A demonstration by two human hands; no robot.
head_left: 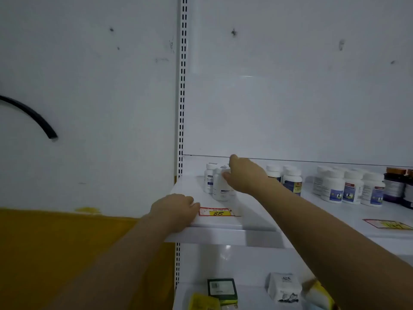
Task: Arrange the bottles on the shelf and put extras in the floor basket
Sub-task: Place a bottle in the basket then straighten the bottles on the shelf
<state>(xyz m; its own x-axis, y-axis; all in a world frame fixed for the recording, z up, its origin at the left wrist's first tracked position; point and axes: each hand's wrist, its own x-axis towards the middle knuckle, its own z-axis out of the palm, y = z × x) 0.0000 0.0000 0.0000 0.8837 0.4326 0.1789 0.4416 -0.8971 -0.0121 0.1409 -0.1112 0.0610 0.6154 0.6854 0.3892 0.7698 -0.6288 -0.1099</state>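
Note:
A white shelf runs across the middle of the head view. At its left end stands a small cluster of white bottles. My right hand reaches into that cluster, thumb against the front bottle and fingers over the ones behind. My left hand rests on the shelf's front left corner, fingers curled on the surface, next to a red and yellow price tag. More white bottles with blue labels stand in groups to the right. Dark jars sit at the far right.
A slotted upright rail borders the shelf on the left. A second price tag lies at the right front edge. The lower shelf holds a dark box, a white packet and yellow packs. No floor basket is in view.

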